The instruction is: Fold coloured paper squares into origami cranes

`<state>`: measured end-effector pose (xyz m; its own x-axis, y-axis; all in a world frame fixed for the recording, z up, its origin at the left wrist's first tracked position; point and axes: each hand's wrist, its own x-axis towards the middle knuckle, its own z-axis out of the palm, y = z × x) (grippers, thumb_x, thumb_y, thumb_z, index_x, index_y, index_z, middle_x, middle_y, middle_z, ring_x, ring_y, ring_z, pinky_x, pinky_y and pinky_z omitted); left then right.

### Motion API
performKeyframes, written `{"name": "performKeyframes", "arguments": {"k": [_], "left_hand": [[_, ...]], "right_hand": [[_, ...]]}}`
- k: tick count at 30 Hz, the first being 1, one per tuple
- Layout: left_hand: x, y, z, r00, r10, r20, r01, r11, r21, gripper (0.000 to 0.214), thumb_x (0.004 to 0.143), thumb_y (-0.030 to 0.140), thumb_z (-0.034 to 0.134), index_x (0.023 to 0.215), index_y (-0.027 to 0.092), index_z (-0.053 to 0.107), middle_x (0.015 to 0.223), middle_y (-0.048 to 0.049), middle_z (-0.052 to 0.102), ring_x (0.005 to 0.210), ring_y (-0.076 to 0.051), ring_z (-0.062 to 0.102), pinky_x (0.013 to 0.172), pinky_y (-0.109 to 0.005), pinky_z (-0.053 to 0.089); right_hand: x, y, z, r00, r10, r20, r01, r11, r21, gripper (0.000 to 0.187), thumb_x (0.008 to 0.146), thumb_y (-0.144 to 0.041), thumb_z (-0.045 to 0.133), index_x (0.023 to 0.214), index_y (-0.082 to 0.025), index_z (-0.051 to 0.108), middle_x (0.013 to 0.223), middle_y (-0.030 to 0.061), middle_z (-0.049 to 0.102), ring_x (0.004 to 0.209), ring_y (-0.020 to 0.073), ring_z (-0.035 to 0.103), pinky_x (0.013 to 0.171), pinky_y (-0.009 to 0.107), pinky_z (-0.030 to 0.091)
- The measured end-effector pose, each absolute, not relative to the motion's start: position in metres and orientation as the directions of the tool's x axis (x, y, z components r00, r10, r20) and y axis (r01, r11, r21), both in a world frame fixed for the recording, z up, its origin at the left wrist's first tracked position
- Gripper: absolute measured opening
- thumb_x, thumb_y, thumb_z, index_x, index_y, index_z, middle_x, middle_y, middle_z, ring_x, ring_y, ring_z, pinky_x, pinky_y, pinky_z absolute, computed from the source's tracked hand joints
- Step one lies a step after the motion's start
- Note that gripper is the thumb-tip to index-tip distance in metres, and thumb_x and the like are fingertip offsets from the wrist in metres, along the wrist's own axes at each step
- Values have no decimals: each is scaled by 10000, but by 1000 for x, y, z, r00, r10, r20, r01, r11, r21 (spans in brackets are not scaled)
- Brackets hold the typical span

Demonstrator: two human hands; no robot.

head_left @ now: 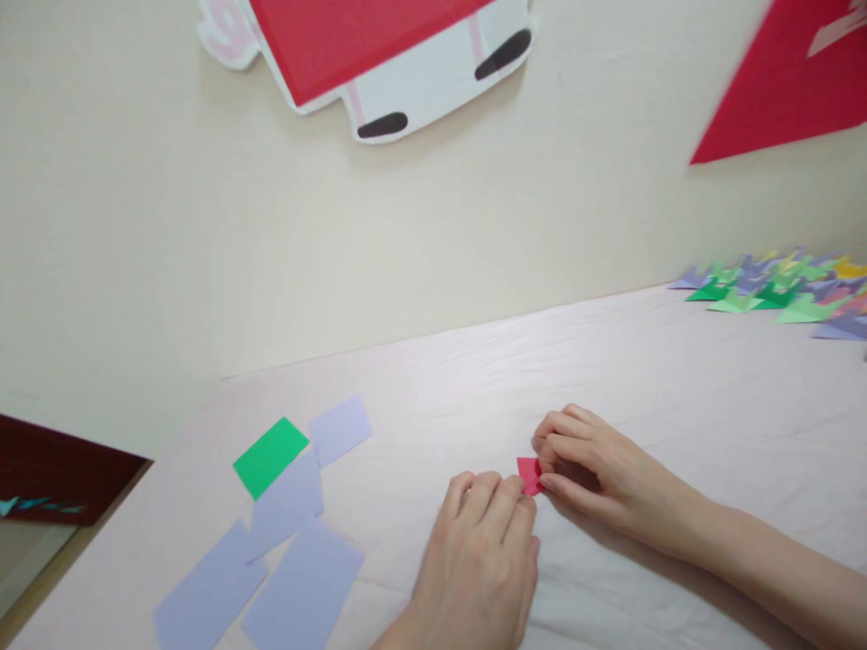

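Note:
A small red piece of paper lies on the pale pink table surface between both hands. My left hand has its fingers curled, with the fingertips pressing the paper's lower edge. My right hand is curled too, its fingertips pinching the paper's right side. Most of the paper is hidden by the fingers.
A green paper rectangle and several lavender rectangles lie at the left. A pile of folded coloured paper pieces sits at the far right. Red paper and a cartoon cutout hang on the wall behind.

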<state>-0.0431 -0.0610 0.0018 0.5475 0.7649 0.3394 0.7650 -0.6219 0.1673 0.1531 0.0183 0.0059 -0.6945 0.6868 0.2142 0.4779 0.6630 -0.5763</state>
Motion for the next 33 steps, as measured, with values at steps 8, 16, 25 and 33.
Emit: {"name": "performKeyframes", "arguments": {"k": [8,16,25,33], "left_hand": [[-45,-61,-6,572,722,388,770,-636,47,354,916,158,497,1261,106,554,1157,-71,652,1001,-234,523,896,-389,400],[-42,-62,-8,582,728,361,783,-622,-7,365,910,155,490,1262,89,556,1146,-79,641,1015,-236,518,914,-386,390],[-40,-63,-9,585,739,335,790,-613,-28,377,916,155,470,1279,82,540,1137,-91,628,1014,-237,523,917,-395,393],[-38,-64,-11,584,729,358,796,-600,-76,363,930,154,437,1261,74,562,1144,-100,635,1017,-241,520,938,-394,377]], "right_hand": [[147,19,5,-643,738,203,535,623,-570,173,893,-144,521,733,-202,547,807,44,595,782,208,522,724,362,417],[145,20,3,-626,750,213,546,617,-567,178,873,-140,532,707,-203,535,785,39,596,761,201,516,715,361,410],[144,19,3,-619,758,205,564,611,-556,178,852,-109,544,704,-203,519,784,34,590,761,204,517,715,358,400],[144,19,4,-628,753,195,571,617,-542,171,858,-113,532,715,-204,513,791,36,587,763,208,518,711,358,398]]}}
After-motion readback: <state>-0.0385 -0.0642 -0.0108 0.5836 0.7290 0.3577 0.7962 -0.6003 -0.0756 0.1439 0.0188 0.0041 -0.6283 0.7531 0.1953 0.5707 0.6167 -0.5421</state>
